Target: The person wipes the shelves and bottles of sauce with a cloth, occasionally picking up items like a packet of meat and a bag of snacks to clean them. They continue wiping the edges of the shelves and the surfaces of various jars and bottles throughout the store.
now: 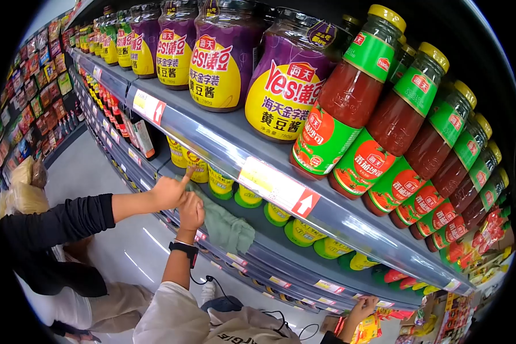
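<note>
My left hand [191, 212], with a black band on its wrist, is closed at the lower shelf's front edge. A grey-green cloth [228, 225] lies right beside it and hangs over the edge; whether my fingers grip it is hidden. Touching or nearly touching that hand is another person's hand [169, 192], its index finger pointing at yellow-labelled jars with green lids [220, 182]. Further right, my right hand [364, 308] is at the front of a lower shelf, fingers curled; what they hold, if anything, does not show.
Above the hands juts a shelf edge [223, 155] with price tags. It bears purple-and-yellow soybean paste jars [281, 86] and ketchup bottles [341, 97]. The black-sleeved person [69, 223] stands close on my left. Hanging packets [34, 86] line the aisle's far side.
</note>
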